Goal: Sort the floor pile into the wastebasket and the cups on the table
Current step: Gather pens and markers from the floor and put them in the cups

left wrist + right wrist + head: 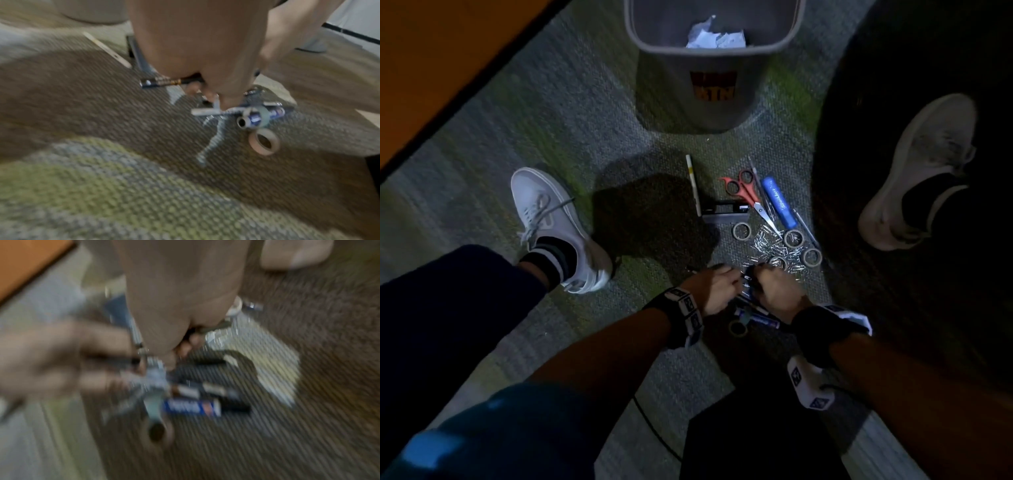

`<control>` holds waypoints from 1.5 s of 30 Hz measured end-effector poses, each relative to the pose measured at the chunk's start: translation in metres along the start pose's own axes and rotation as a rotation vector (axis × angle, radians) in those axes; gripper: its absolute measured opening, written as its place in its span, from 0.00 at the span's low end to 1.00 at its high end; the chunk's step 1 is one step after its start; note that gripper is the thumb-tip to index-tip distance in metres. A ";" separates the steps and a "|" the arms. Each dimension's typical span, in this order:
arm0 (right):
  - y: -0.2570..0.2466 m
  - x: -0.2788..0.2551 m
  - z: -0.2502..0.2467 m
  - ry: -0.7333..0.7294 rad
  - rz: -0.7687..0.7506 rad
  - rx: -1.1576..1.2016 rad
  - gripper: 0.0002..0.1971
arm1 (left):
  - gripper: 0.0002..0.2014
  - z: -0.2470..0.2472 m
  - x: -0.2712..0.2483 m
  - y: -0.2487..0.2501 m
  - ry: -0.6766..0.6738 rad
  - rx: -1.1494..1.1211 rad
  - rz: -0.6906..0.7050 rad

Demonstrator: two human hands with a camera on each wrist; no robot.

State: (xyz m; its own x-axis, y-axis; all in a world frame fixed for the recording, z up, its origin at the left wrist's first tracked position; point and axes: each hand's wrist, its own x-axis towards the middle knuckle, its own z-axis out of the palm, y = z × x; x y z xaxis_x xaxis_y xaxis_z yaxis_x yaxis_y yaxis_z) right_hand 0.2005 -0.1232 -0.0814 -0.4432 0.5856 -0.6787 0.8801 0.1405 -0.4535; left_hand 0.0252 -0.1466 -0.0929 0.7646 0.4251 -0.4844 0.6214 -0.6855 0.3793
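The grey wastebasket [650, 48] stands on the carpet ahead with crumpled paper [715, 37] inside. The floor pile lies in front of it: red scissors [748, 195], a blue marker [779, 202], a black stapler [724, 210], a white stick [694, 185], tape rolls [742, 230] and scattered paper clips [767, 240]. Both hands reach into the near end of the pile. My left hand [717, 287] has curled fingers, and a dark pen [164, 82] sticks out from under it. My right hand [777, 291] is fisted beside it; the blur hides what it holds. Blue-labelled tubes [191, 407] and a tape roll [264, 142] lie beneath the hands.
My white sneaker [551, 222] stands left of the pile. Another white shoe [921, 171] rests in the dark area at the right. An orange table edge [431, 68] crosses the top left corner. Green and grey carpet surrounds the pile.
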 end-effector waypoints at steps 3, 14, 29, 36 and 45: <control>-0.002 -0.004 0.010 0.043 0.017 -0.106 0.10 | 0.16 0.003 -0.002 0.005 -0.055 -0.031 -0.095; 0.009 -0.012 -0.021 0.035 0.093 0.022 0.18 | 0.12 0.004 -0.013 0.002 -0.027 0.014 -0.170; -0.010 -0.021 0.026 -0.042 0.074 -0.203 0.13 | 0.21 -0.001 -0.077 -0.049 -0.170 -0.247 -0.572; -0.031 -0.021 -0.034 0.020 0.129 0.002 0.15 | 0.21 -0.059 -0.069 -0.049 0.136 -0.692 -0.839; -0.088 -0.049 -0.195 0.104 0.054 0.305 0.07 | 0.10 -0.215 -0.076 -0.038 0.559 -0.971 -0.932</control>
State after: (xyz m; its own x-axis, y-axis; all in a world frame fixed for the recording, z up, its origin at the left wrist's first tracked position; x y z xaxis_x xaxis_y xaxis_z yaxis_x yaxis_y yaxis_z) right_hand 0.1776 -0.0081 0.1045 -0.3639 0.6664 -0.6507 0.8029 -0.1296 -0.5818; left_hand -0.0198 -0.0260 0.0994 -0.1472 0.8084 -0.5699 0.6145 0.5263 0.5877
